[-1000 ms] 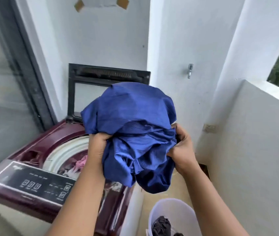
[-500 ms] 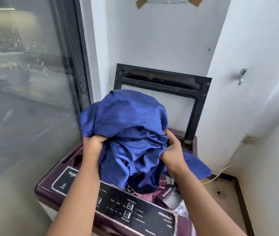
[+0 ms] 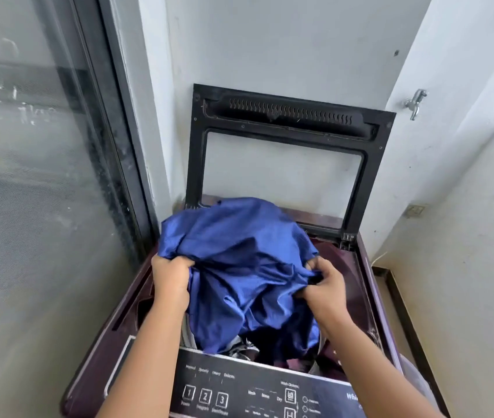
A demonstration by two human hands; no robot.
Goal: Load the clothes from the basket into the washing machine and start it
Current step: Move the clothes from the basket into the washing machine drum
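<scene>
Maroon washer, blue garment (white walls)

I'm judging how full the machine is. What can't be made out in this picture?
Inside the washing machine: head view, the blue garment gripped by left hand and right hand covers most of the opening.
What remains in the basket: outside the frame.
Control panel: small labels blurred; bottom edge and right forearm cut it off.

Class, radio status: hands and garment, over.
Left hand, right hand gripping crumpled blue fabric garment. Garment over open maroon washing machine, black lid up. Nothing blocking.
</scene>
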